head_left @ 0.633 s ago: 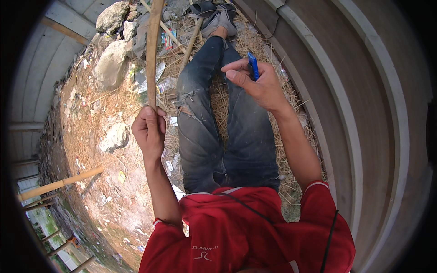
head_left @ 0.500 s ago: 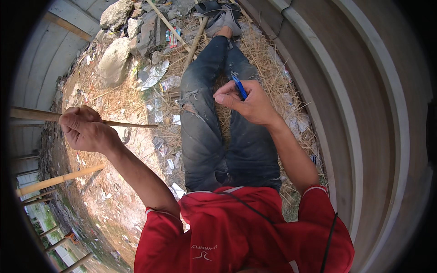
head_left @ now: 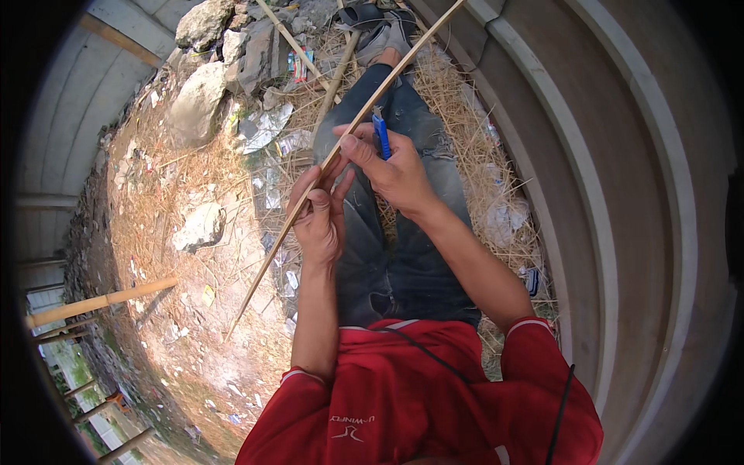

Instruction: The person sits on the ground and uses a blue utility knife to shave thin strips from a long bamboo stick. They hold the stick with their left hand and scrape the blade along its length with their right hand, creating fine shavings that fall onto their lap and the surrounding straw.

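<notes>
A long, thin bamboo strip [head_left: 394, 82] slants across the space over my legs, its upper end toward the sheet wall and its lower tip toward the ground at left. My left hand [head_left: 319, 213] grips it a little below its middle, thumb on the near side. Just above, my right hand [head_left: 395, 170] has its thumb and fingertips on the strip. A blue utility knife [head_left: 381, 138] is held in that same right hand, its blade end pointing away from me. Part of its handle is hidden in the palm.
My outstretched legs [head_left: 360, 256] lie on straw. Corrugated sheet wall [head_left: 573, 186] curves close along the right. Rocks [head_left: 195, 105] and litter are scattered at upper left, with a bamboo pole [head_left: 105, 301] at left and more poles near my feet.
My left hand has swung from the far left to the middle, bringing the strip along, which is now diagonal. My right hand has shifted slightly left and taken hold of the strip too.
</notes>
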Tool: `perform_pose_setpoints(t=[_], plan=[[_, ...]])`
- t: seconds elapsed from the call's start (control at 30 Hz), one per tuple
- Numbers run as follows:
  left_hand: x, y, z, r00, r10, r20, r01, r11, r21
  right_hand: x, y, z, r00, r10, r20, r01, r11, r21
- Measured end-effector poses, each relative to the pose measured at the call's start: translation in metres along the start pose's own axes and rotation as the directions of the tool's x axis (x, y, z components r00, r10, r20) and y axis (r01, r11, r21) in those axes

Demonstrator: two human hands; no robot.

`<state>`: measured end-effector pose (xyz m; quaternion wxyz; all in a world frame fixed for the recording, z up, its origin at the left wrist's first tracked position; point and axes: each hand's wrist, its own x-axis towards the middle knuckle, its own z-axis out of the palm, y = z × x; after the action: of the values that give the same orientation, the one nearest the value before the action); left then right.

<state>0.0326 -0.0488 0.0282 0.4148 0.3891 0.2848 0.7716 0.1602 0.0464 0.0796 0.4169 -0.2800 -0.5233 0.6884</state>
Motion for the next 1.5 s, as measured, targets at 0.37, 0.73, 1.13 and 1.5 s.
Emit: perform_pose_setpoints(t=[0.37, 0.73, 1.13, 1.5], plan=[[-0.041, 0.036, 0.052, 0.791, -0.609, -0.064, 0.592, 0.787, -0.173, 0.047, 0.005, -0.038, 0.977, 0.137, -0.166, -0.153, 0.984, -0.087], [-0.072, 0.067, -0.008, 0.995, 0.01, -0.096, 0.092, 0.201, 0.975, 0.099, -0.022, -0.1, 0.923, -0.237, -0.305, 0.14, 0.941, -0.308], [-0.072, 0.026, -0.01, 0.978, -0.204, -0.054, 0.068, 0.063, 0.996, 0.124, -0.093, -0.089, 0.85, -0.349, -0.395, 0.138, 0.871, -0.472], [-0.038, 0.047, -0.017, 0.909, -0.409, -0.074, 0.315, 0.561, 0.765, 0.129, -0.11, -0.058, 0.875, -0.384, -0.295, 0.28, 0.898, -0.339]])
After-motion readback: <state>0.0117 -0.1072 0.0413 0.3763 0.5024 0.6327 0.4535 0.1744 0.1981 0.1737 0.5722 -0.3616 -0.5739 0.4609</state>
